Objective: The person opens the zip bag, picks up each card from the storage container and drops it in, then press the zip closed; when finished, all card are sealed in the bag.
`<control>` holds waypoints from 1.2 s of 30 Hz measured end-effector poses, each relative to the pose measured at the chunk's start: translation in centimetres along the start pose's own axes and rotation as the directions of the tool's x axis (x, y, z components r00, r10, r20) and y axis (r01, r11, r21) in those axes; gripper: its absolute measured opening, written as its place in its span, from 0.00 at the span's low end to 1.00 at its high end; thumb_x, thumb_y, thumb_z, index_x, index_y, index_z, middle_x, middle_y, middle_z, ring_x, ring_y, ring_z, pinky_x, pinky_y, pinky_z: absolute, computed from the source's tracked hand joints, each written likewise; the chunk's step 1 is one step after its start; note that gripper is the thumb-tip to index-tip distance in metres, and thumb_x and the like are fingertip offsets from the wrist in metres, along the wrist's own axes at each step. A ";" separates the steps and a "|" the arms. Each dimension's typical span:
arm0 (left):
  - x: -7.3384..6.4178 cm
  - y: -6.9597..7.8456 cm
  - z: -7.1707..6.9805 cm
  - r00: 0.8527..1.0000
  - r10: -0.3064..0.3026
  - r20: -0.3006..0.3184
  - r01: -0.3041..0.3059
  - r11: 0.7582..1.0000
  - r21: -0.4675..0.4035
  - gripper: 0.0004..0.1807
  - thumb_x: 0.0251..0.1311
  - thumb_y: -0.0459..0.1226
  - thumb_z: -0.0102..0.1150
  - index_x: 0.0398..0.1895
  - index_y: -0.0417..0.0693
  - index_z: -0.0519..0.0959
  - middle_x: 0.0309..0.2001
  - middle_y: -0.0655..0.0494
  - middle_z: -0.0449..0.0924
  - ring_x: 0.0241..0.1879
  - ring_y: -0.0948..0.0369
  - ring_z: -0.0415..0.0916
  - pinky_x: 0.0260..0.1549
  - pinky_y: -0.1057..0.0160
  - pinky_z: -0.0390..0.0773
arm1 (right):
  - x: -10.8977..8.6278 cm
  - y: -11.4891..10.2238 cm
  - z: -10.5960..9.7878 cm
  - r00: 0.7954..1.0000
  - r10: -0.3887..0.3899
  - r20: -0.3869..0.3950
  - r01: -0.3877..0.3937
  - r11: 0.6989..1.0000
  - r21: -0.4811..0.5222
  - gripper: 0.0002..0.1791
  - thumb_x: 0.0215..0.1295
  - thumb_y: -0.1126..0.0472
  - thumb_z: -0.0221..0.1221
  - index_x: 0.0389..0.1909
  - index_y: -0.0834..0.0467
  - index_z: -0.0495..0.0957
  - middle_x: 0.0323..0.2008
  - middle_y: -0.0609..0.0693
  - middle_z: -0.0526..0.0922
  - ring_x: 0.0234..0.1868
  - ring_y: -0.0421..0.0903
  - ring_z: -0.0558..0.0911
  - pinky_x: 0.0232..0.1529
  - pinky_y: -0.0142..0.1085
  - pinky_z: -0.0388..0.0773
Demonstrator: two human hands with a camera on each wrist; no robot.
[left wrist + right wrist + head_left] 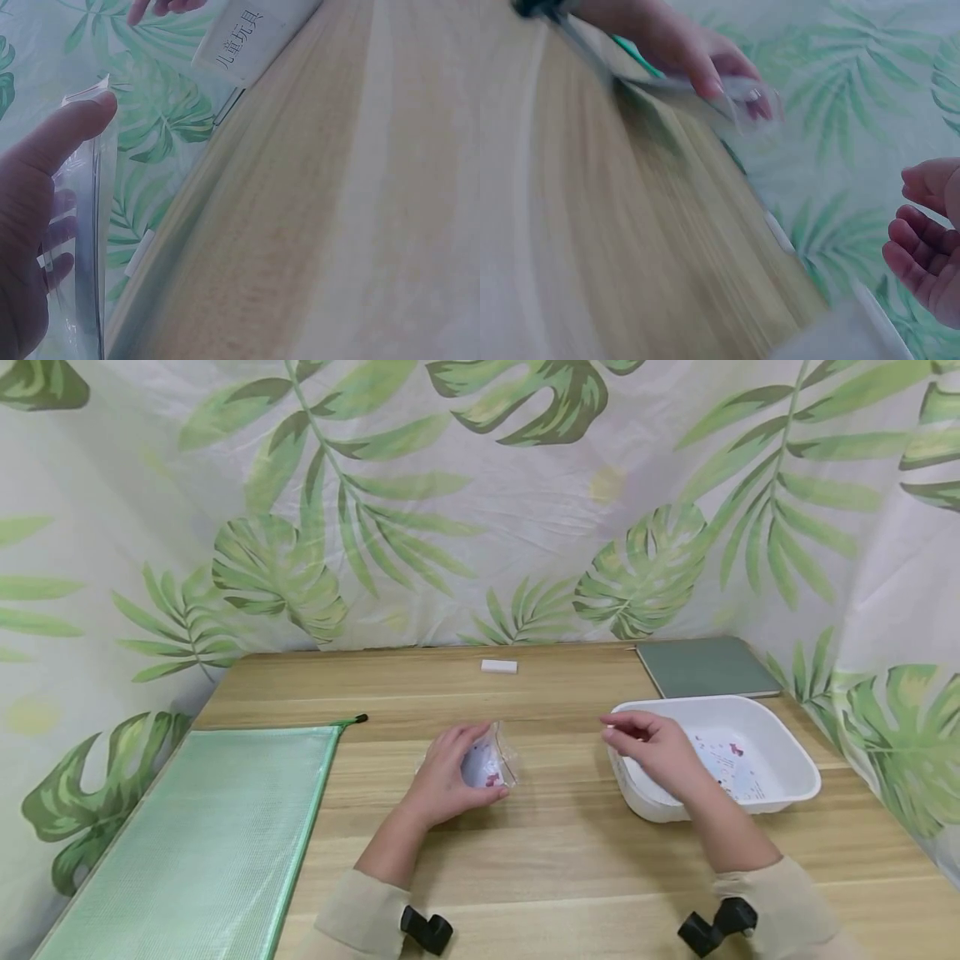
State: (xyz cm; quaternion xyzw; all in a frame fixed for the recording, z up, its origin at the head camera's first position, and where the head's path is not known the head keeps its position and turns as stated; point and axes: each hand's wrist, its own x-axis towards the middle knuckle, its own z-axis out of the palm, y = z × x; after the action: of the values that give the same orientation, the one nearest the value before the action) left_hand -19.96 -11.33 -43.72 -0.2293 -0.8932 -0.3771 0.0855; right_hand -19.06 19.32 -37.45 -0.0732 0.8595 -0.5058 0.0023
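My left hand (pixel 444 785) grips a clear plastic packet (pixel 504 760) above the middle of the table, thumb on the near side and fingers on the far side. Pale blue printed material with small red figures shows through the plastic. Seen edge-on in the left wrist view, the packet (pixel 88 225) looks thin and flat. Over the left rim of a white plastic tub (pixel 808 781) hovers my right hand (pixel 663 758), its fingers loosely curled and nothing visible in them. In the tub lies printed material (pixel 727 767) with a similar pattern.
A green mesh zip pouch (pixel 195 835) lies flat at the left. Toward the back are a small white block (pixel 498 667) and, behind the tub, a dark green notebook (pixel 705 667). The tub carries a label (pixel 241 39) with Chinese writing. Leaf-printed cloth (pixel 525 527) hangs behind the table.
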 end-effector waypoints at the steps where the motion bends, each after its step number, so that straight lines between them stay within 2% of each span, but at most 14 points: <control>1: 0.0 0.0 0.0 1.000 0.000 0.000 0.000 1.000 -0.002 0.50 0.38 0.51 0.76 0.68 0.47 0.69 0.61 0.48 0.73 0.61 0.48 0.68 0.61 0.44 0.68 | 0.1 0.4 -0.8 1.000 -0.003 -0.007 0.003 1.000 -0.029 0.19 0.66 0.59 0.61 0.54 0.65 0.80 0.43 0.56 0.85 0.34 0.30 0.77 0.36 0.27 0.77; 4: 0.0 -0.1 0.0 1.000 0.000 0.000 0.000 1.000 -0.002 0.50 0.38 0.51 0.76 0.68 0.47 0.69 0.61 0.48 0.73 0.61 0.49 0.68 0.60 0.45 0.68 | 0.6 1.6 -3.3 1.000 0.011 -0.008 -0.012 0.990 -0.139 0.21 0.67 0.56 0.61 0.55 0.64 0.79 0.46 0.58 0.84 0.36 0.31 0.76 0.36 0.26 0.75; 8: -0.1 -0.1 0.0 1.000 0.000 -0.002 0.000 1.000 -0.001 0.50 0.37 0.51 0.77 0.68 0.47 0.69 0.60 0.48 0.73 0.61 0.49 0.68 0.60 0.45 0.69 | 1.4 3.7 -6.1 0.995 0.090 0.035 -0.078 0.964 -0.256 0.25 0.68 0.53 0.60 0.60 0.63 0.76 0.48 0.60 0.84 0.41 0.38 0.78 0.40 0.27 0.75; 11: -0.2 -0.1 0.0 1.000 -0.001 -0.002 0.001 1.000 -0.003 0.50 0.37 0.51 0.77 0.68 0.47 0.69 0.60 0.48 0.73 0.61 0.49 0.68 0.60 0.45 0.69 | 2.1 5.4 -7.6 0.985 0.149 0.083 -0.116 0.942 -0.315 0.26 0.67 0.53 0.60 0.62 0.64 0.74 0.48 0.60 0.83 0.44 0.46 0.78 0.42 0.30 0.75; 14: -0.2 -0.1 0.0 1.000 -0.004 0.001 0.004 1.000 -0.005 0.50 0.38 0.50 0.77 0.68 0.47 0.69 0.61 0.48 0.73 0.61 0.49 0.68 0.60 0.45 0.68 | 2.8 6.9 -8.5 0.978 0.164 0.132 -0.104 0.922 -0.373 0.28 0.64 0.55 0.63 0.61 0.66 0.74 0.48 0.62 0.82 0.46 0.50 0.77 0.43 0.33 0.74; 17: -0.1 -0.2 0.1 1.000 -0.010 0.005 0.011 1.000 -0.007 0.50 0.38 0.50 0.77 0.69 0.47 0.69 0.61 0.48 0.72 0.61 0.49 0.68 0.60 0.45 0.68 | 3.4 8.1 -8.9 0.968 0.183 0.170 -0.093 0.896 -0.434 0.29 0.61 0.54 0.65 0.59 0.67 0.75 0.49 0.63 0.81 0.45 0.52 0.76 0.44 0.37 0.73; 23: -0.2 -0.1 0.1 1.000 -0.027 0.011 0.027 1.000 -0.008 0.50 0.38 0.51 0.77 0.69 0.49 0.68 0.62 0.49 0.72 0.62 0.49 0.67 0.61 0.45 0.67 | 4.2 9.3 -8.7 0.952 0.220 0.214 -0.082 0.853 -0.515 0.32 0.57 0.53 0.69 0.59 0.65 0.75 0.52 0.64 0.79 0.47 0.56 0.75 0.53 0.53 0.73; 29: -0.1 -0.2 0.1 1.000 -0.012 0.009 0.012 1.000 -0.005 0.50 0.38 0.51 0.77 0.69 0.48 0.69 0.61 0.48 0.72 0.62 0.49 0.68 0.61 0.45 0.67 | 4.3 9.6 -8.3 0.951 0.203 0.233 -0.053 0.851 -0.523 0.33 0.54 0.53 0.71 0.58 0.66 0.76 0.54 0.66 0.78 0.51 0.59 0.76 0.58 0.58 0.69; 36: 0.0 -0.2 0.1 1.000 -0.009 0.011 0.009 1.000 -0.007 0.49 0.39 0.51 0.76 0.68 0.47 0.69 0.61 0.48 0.72 0.62 0.49 0.68 0.61 0.44 0.67 | 4.4 10.0 -8.1 0.954 0.185 0.236 -0.041 0.859 -0.510 0.31 0.54 0.55 0.71 0.56 0.66 0.77 0.53 0.66 0.78 0.50 0.59 0.75 0.57 0.57 0.69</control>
State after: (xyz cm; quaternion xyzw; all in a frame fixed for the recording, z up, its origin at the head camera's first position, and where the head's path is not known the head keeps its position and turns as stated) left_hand -20.06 -11.37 -43.93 -0.2276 -0.8934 -0.3793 0.0780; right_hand -25.24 30.61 -41.84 -0.0903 0.9547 -0.2501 0.1334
